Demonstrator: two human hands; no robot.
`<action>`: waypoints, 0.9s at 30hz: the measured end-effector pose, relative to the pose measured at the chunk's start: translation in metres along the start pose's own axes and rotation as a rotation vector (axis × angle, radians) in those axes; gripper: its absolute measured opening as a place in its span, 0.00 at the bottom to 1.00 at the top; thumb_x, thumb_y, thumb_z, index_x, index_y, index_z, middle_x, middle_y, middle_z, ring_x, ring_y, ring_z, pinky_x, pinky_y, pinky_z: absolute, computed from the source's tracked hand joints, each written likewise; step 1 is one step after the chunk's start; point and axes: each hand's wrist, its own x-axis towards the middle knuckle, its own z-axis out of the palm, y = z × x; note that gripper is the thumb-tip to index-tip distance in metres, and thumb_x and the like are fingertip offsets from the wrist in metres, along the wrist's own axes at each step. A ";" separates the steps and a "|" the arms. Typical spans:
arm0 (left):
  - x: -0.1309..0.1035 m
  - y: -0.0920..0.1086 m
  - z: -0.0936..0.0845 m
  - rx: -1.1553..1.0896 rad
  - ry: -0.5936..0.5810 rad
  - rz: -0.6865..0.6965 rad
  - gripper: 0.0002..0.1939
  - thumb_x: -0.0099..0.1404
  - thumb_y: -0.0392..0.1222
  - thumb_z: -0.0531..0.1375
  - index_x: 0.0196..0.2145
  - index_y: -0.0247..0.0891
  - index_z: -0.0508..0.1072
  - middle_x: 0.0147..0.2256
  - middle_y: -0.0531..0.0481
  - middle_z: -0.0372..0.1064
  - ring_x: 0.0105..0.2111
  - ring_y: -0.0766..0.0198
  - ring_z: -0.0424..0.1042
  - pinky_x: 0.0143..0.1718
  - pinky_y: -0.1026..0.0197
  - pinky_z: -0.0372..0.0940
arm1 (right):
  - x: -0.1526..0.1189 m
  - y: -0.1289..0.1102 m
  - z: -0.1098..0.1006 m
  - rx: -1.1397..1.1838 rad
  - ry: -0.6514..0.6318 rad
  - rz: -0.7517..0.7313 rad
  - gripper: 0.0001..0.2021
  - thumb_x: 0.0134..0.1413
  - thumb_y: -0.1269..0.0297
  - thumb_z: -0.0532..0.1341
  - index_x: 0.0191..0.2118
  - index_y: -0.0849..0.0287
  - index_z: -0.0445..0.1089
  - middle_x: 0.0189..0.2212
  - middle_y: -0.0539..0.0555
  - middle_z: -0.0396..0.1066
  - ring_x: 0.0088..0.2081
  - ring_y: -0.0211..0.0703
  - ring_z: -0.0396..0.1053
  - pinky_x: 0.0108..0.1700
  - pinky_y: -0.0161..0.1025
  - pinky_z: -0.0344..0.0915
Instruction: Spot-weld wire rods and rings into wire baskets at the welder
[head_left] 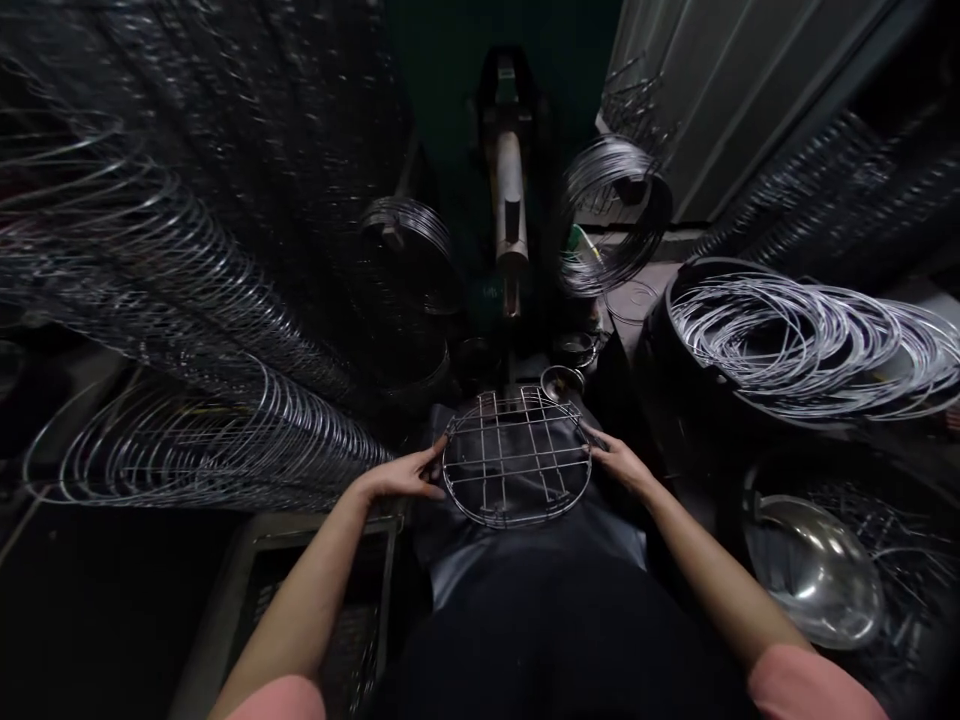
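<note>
A round wire rack (517, 462) with crossing bars is held level above my lap, under the copper-tipped metal arm (511, 210) of a machine. My left hand (409, 473) grips the rack's left rim between thumb and fingers. On the opposite side, my right hand (616, 462) pinches the right rim. The rack's far edge lies close to the lower part of the machine, where dark shadow hides whether they touch. A dark apron (517, 590) covers my lap beneath the rack.
Stacked wire rings (300, 410) rise on the left, beside a crate (262, 535). On the right are a drum of wire rings (750, 330) and a shiny metal bowl (817, 570) among small wire pieces. Wire coils (615, 215) hang near the machine, with small bowls (562, 382) below.
</note>
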 end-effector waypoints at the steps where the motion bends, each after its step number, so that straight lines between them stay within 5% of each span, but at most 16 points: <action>1: -0.002 0.003 0.004 0.010 -0.045 0.009 0.50 0.41 0.53 0.67 0.60 0.42 0.56 0.45 0.52 0.72 0.46 0.59 0.70 0.47 0.63 0.63 | -0.001 0.000 0.000 0.008 0.008 0.002 0.27 0.40 0.61 0.67 0.51 0.54 0.70 0.50 0.52 0.70 0.55 0.51 0.65 0.60 0.50 0.53; 5: -0.008 0.024 0.028 0.225 -0.014 -0.163 0.61 0.36 0.55 0.70 0.63 0.37 0.47 0.47 0.42 0.71 0.50 0.49 0.68 0.48 0.57 0.62 | -0.004 0.003 0.001 0.001 0.024 -0.024 0.26 0.42 0.62 0.66 0.51 0.54 0.70 0.51 0.51 0.70 0.56 0.50 0.63 0.62 0.49 0.51; 8: -0.011 0.037 0.038 0.337 0.010 -0.267 0.64 0.38 0.59 0.68 0.65 0.35 0.41 0.40 0.44 0.73 0.45 0.49 0.71 0.44 0.58 0.62 | -0.004 0.007 0.002 -0.045 0.033 -0.051 0.25 0.43 0.63 0.65 0.52 0.54 0.69 0.53 0.51 0.68 0.57 0.49 0.61 0.63 0.48 0.48; 12: -0.014 0.046 0.039 0.388 0.016 -0.266 0.66 0.39 0.60 0.68 0.65 0.35 0.36 0.36 0.49 0.73 0.43 0.51 0.72 0.42 0.61 0.62 | -0.004 0.013 0.004 -0.092 0.053 -0.090 0.26 0.45 0.63 0.63 0.53 0.54 0.68 0.54 0.51 0.67 0.58 0.49 0.61 0.63 0.46 0.48; 21: -0.014 0.050 0.046 0.423 0.018 -0.279 0.69 0.40 0.57 0.69 0.65 0.35 0.28 0.49 0.40 0.69 0.52 0.48 0.66 0.49 0.59 0.58 | -0.002 0.026 0.003 -0.234 0.038 -0.150 0.26 0.51 0.60 0.58 0.57 0.55 0.64 0.57 0.52 0.63 0.60 0.50 0.57 0.63 0.46 0.49; 27: -0.016 0.028 0.048 0.166 0.076 -0.139 0.70 0.38 0.52 0.71 0.65 0.37 0.29 0.46 0.42 0.69 0.49 0.49 0.67 0.49 0.54 0.59 | 0.000 0.030 0.002 -0.242 0.035 -0.197 0.26 0.50 0.58 0.58 0.57 0.53 0.64 0.57 0.51 0.63 0.60 0.50 0.57 0.63 0.48 0.49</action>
